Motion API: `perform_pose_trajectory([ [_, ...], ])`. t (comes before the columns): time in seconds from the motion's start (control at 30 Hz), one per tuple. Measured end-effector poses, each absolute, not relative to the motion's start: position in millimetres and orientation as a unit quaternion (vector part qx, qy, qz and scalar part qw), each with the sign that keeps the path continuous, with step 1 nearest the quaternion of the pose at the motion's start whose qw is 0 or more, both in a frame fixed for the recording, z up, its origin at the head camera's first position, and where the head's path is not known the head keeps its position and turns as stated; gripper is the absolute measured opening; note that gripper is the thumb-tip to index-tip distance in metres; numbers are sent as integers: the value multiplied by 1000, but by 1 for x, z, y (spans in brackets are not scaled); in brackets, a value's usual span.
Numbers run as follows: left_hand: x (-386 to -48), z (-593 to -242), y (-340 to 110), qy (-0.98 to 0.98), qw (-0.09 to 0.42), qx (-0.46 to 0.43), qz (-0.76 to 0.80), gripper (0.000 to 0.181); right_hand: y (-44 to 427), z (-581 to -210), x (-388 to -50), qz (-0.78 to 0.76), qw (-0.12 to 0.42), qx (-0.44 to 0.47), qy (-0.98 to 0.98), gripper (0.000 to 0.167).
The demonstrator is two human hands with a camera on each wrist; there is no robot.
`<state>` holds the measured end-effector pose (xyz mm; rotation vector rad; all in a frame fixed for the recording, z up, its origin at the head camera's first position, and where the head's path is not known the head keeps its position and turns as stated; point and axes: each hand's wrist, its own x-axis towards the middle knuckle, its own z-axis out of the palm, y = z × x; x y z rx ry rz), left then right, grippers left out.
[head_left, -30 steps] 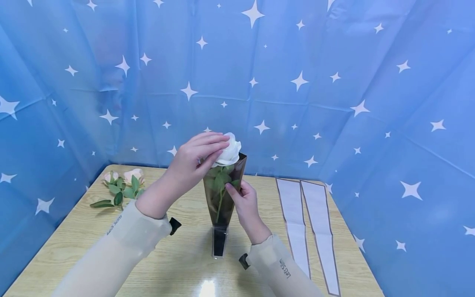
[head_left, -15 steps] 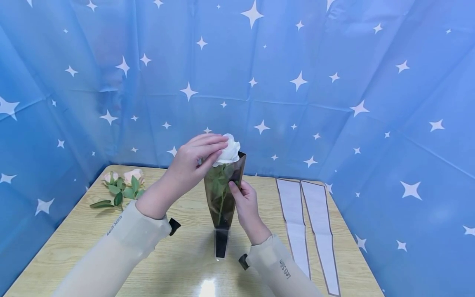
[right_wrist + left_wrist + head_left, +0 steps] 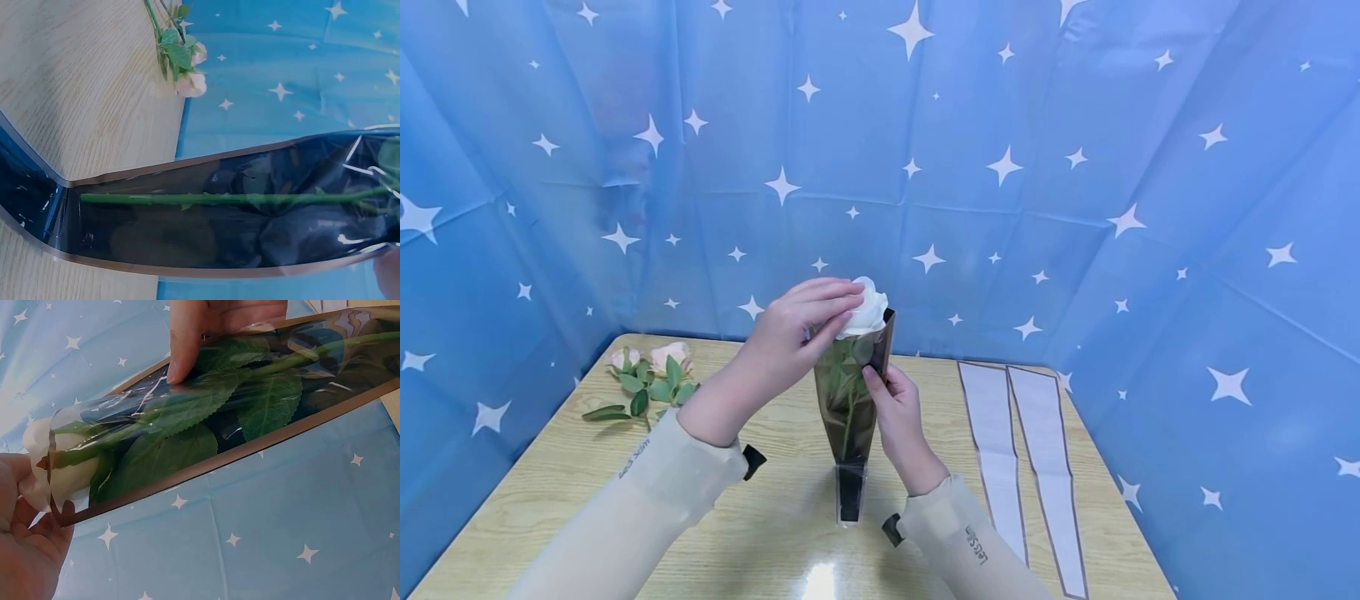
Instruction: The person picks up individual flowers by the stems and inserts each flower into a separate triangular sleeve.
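A white rose [image 3: 868, 310] with green leaves and a long stem [image 3: 237, 199] stands inside a clear flower sleeve [image 3: 845, 446] with a dark back and brown edging. Its bloom pokes out of the sleeve's wide mouth. My left hand [image 3: 797, 327] holds the bloom from the left, fingers over the top and thumb lower down. In the left wrist view some of its fingertips reach the sleeve's rim. My right hand [image 3: 901, 421] grips the sleeve's right side, thumb [image 3: 184, 359] on the clear front; its other fingers are mostly hidden behind.
Pale pink roses [image 3: 658, 367] with leaves lie at the table's back left. On the right are two long flat sleeves [image 3: 996, 450], pale with dark borders. A blue star-printed curtain [image 3: 865, 142] stands behind the wooden table [image 3: 760, 542].
My left hand has come down slightly with the rose, so the bloom sits a little lower at the sleeve's mouth. The sleeve's narrow bottom has swung slightly right. My right hand keeps its hold.
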<state>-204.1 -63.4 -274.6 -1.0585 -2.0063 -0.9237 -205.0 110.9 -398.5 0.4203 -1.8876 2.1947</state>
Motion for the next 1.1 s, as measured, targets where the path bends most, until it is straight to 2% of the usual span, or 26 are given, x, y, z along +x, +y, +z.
perform_pose_trajectory([
  [0.17, -202, -274, -64, -778, 330, -401, -353, 26, 110, -398, -205, 745, 111, 145, -642, 23],
  [0.37, -201, -276, -64, -795, 309, -395, -343, 26, 108, -397, -205, 748, 107, 148, -638, 30],
  [0.6, -202, -278, -65, -791, 327, -413, -310, 27, 109, -399, -205, 742, 114, 146, -645, 29],
  [0.93, -204, -278, -65, -788, 343, -443, -257, 50, 110, -399, -206, 750, 125, 150, -632, 19],
  [1.1, -206, -280, -65, -789, 347, -447, -238, 53, 109, -397, -206, 750, 128, 146, -632, 16],
])
